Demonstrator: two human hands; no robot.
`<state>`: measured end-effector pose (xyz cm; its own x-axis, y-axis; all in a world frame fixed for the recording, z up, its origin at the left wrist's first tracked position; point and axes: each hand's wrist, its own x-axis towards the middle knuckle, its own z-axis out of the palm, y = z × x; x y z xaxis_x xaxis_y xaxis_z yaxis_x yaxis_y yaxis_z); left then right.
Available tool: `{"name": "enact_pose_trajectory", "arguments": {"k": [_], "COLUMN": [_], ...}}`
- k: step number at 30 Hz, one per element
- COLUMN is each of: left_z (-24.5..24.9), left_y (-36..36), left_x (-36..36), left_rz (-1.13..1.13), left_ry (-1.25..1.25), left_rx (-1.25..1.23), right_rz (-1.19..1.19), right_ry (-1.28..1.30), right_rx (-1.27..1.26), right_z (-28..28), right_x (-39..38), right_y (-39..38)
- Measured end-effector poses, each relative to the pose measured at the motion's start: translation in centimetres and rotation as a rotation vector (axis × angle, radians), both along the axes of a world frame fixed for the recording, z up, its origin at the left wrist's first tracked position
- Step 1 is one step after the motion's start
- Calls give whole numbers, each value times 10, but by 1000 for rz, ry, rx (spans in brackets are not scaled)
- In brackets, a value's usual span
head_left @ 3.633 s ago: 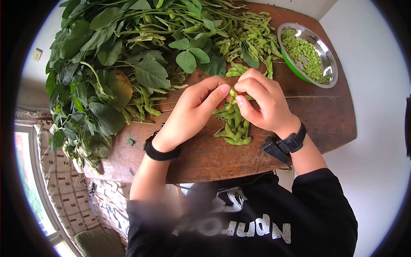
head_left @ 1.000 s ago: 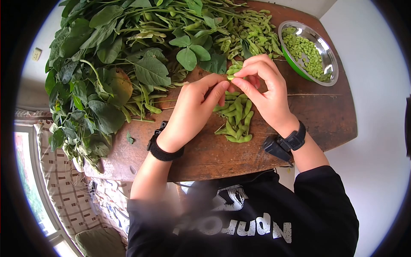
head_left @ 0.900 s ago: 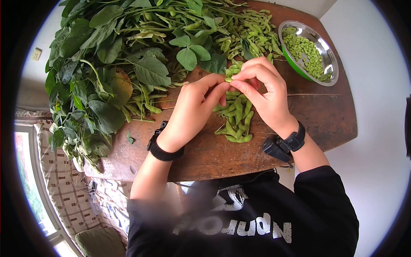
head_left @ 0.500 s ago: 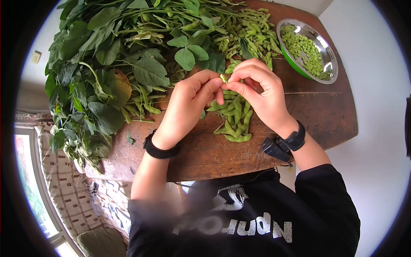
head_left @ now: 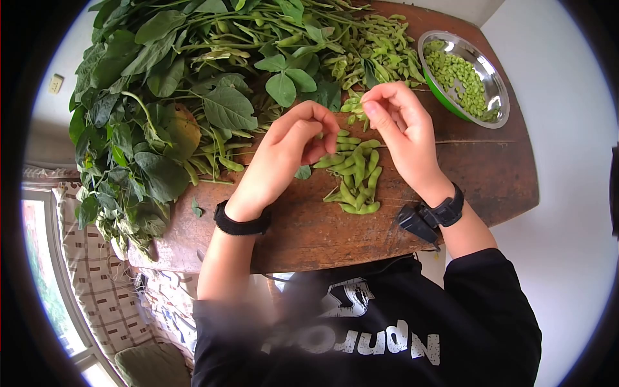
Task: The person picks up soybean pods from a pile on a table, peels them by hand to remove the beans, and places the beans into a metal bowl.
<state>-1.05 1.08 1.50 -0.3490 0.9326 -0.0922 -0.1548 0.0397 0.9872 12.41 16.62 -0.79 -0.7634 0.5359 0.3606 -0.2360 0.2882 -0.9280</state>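
Fingers curled inward, my left hand point(head_left: 280, 148) hovers left of a small pile of green soybean pods point(head_left: 356, 174). Its palm is turned away, so whatever it may hold is hidden. Above and right of that pile is my right hand point(head_left: 406, 129), thumb and index finger pinched together. Its fingertips overlap some pale green pods or shells point(head_left: 353, 108), and I cannot make out what is between them. Both wrists wear black bands.
Leafy soybean plants point(head_left: 161, 116) heap over the left and back of the wooden table point(head_left: 464, 168). More flattened pods or shells point(head_left: 380, 55) lie at the back. A metal bowl point(head_left: 495, 84) with a green outside holds shelled beans at the right.
The hands were together at a pod and are now apart. My right hand has shifted right and slightly up; my left hand has come away with fingers curled. The pod between them is no longer visible.
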Motion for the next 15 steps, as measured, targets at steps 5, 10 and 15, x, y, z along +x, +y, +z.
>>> {"name": "enact_pose_trajectory", "arguments": {"k": [5, 10, 15], "left_z": [-8, -4, 2], "left_y": [4, 5, 6], "left_x": [6, 15, 17], "left_rz": [109, 108, 123], "left_ry": [37, 557, 641], "left_rx": [18, -15, -66], "right_rz": [107, 209, 301], "right_ry": [43, 92, 129], "right_rx": [-242, -379, -540], "right_z": [1, 0, 2], "right_x": [0, -1, -1], "right_y": [2, 0, 4]}}
